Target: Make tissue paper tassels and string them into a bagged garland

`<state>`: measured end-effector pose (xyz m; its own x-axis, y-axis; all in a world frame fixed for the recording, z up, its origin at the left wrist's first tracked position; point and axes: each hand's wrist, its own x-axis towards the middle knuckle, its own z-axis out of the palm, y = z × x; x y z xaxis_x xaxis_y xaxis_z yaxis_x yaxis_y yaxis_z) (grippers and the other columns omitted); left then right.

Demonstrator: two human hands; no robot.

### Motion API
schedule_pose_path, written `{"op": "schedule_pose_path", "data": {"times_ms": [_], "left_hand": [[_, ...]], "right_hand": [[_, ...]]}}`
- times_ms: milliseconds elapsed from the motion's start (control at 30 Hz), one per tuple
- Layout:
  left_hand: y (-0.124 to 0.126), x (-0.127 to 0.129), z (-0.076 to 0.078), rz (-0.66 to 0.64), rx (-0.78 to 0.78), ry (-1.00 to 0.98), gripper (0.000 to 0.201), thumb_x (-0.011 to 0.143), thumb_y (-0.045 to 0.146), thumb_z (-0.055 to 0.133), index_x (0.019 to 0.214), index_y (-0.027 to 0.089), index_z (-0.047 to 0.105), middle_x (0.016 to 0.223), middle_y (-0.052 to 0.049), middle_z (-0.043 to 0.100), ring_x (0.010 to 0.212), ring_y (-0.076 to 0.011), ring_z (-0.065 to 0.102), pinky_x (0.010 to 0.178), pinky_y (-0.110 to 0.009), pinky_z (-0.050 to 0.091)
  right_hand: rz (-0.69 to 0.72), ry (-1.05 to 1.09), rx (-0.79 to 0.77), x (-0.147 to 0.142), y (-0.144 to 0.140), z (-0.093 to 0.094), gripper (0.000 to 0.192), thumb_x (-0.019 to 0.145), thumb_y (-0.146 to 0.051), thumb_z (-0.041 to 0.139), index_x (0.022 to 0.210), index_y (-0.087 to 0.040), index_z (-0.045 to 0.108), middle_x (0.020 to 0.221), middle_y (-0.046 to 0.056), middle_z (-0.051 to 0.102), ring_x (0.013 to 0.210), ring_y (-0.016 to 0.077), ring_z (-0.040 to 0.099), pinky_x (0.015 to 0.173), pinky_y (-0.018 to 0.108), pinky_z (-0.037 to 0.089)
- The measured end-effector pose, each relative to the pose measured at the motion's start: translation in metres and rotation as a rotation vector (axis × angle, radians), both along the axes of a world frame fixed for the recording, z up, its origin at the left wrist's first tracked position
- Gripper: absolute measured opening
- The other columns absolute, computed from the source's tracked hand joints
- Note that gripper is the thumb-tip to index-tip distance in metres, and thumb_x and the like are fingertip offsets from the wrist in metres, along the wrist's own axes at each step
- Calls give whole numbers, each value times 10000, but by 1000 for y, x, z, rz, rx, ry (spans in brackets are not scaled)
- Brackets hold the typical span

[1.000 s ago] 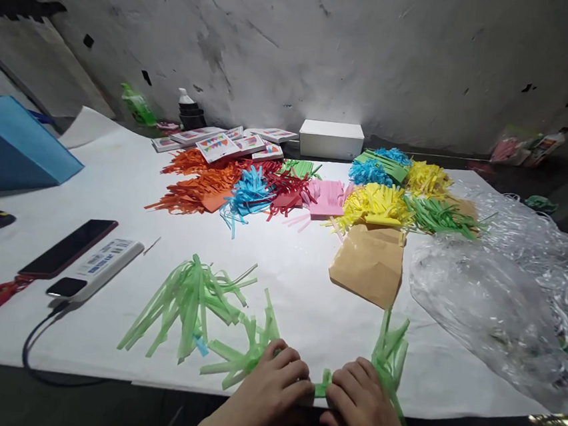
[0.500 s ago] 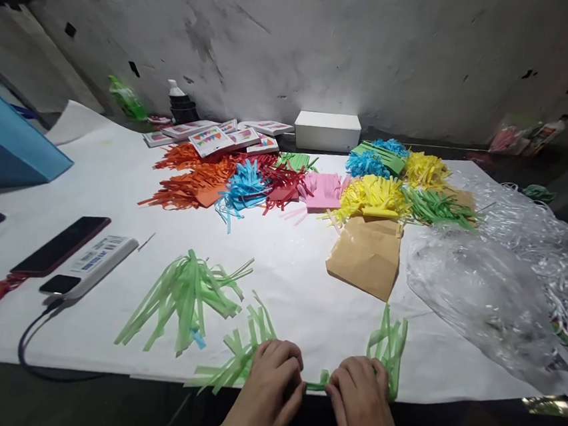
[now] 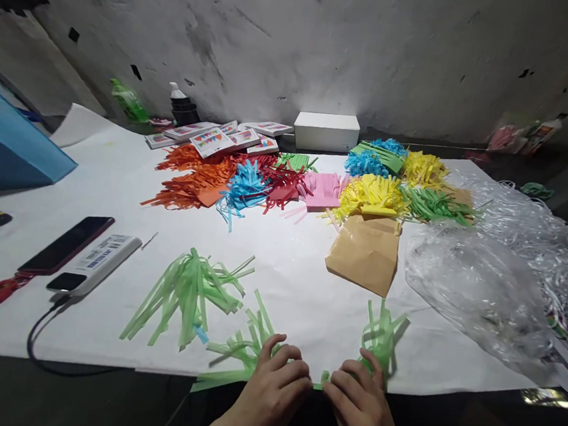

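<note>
At the near table edge the left hand (image 3: 272,389) and right hand (image 3: 358,408) pinch the middle of a green fringed paper piece (image 3: 321,378) between them, its cut ends fanning out to either side. One finished-looking green tassel (image 3: 189,291) lies just beyond. The twist seems partway done, though the fingers hide the centre; many coloured fringes (image 3: 287,180) wait further back.

Craft workshop: cut paper tassels (image 3: 246,189)

Matt paper fringe (image 3: 382,336) (thin, crinkled)
</note>
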<state>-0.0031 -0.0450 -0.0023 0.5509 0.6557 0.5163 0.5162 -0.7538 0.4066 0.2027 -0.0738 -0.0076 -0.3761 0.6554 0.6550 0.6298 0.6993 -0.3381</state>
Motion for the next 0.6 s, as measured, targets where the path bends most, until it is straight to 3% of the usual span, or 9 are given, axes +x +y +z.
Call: {"op": "schedule_pose_path", "data": {"times_ms": [367, 600], "left_hand": [[-4, 12, 18, 103, -246, 37, 149, 857, 64, 527, 811, 200, 569, 878, -27, 642, 847, -214, 557, 941, -459, 352], [-5, 13, 15, 109, -230, 20, 162, 861, 64, 510, 808, 205, 568, 855, -20, 636, 835, -206, 555, 940, -440, 384]], "right_hand": [[-247, 164, -132, -20, -7, -1, 177, 906, -59, 526, 821, -188, 613, 817, 25, 620, 842, 193, 606, 1085, 467, 258], [-200, 83, 45, -17, -4, -5, 174, 975, -146, 526, 1002, -171, 696, 818, 19, 711, 863, 203, 645, 1141, 508, 240]]}}
